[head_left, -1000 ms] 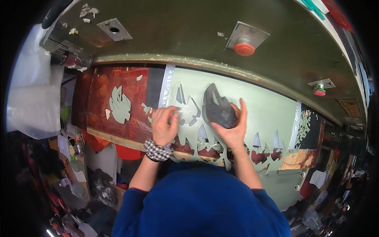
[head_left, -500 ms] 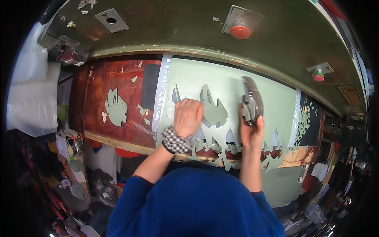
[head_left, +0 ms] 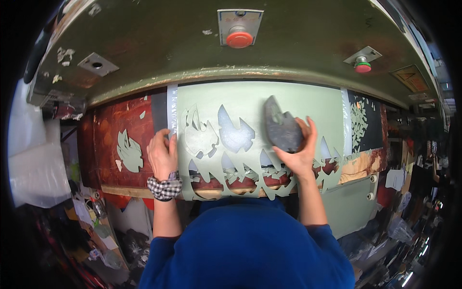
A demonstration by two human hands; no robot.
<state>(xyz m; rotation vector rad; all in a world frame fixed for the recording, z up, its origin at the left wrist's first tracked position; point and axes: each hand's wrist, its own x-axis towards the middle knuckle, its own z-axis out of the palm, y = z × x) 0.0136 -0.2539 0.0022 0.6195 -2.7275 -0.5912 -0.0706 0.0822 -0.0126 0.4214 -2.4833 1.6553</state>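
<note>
A dark, leaf-shaped cutting die (head_left: 284,127) with a jagged edge is in my right hand (head_left: 301,149). Thumb and fingers grip its lower right side, above the pale green sheet material (head_left: 317,103). My left hand (head_left: 162,151) is by the sheet's left edge, at the red board (head_left: 103,137). Its fingers curve with the thumb apart, and nothing shows in them. Beside it, a cut jagged shape (head_left: 199,137) lies in the sheet. To its right is a cut-out hole (head_left: 231,130) of the same outline, with a whitish surface showing through.
On the red board lie jagged cut pieces (head_left: 130,151). Small green scraps (head_left: 358,120) heap at the right. The green machine beam (head_left: 168,53) spans the far side, bearing a red push button (head_left: 239,38) and a green-ringed one (head_left: 362,66). Ragged sheet waste (head_left: 267,188) hangs over the front edge.
My left hand has moved left off the cut shapes to the sheet's edge. The die has turned in my right hand, now showing its dark flat face. The view has shifted right.
</note>
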